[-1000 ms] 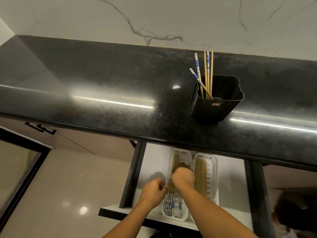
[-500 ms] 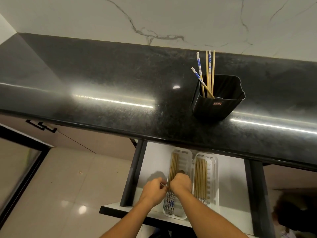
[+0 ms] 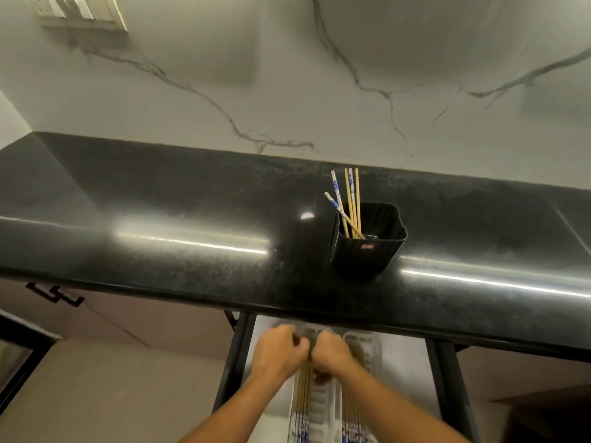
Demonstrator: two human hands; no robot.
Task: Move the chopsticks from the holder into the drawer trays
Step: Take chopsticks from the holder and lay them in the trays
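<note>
Left hand [image 3: 277, 352] and right hand [image 3: 329, 350] are sitting knuckle to knuckle over the open drawer [image 3: 238, 353], just below the counter [image 3: 192, 219] edge. Both are curling into loose fists, fingers bunching toward the gap between them; motion blur is hiding whether either is actually pinching anything, so I cannot tell. Under the wrists two white trays [image 3: 319, 407] are lying side by side lengthwise in the drawer, each already carrying tray chopsticks [image 3: 302, 391] (tan shafts, blue-patterned ends nearest the camera). Further out, the black holder [image 3: 367, 251] is standing upright on the counter, right of centre, well apart from the hands. Five chopsticks [image 3: 351, 203] are leaning in its left corner: two plain tan, three with blue-and-white tops. Beyond that, a marbled white wall [image 3: 415, 59] is rising, with a switch plate [image 3: 80, 9] far left.
</note>
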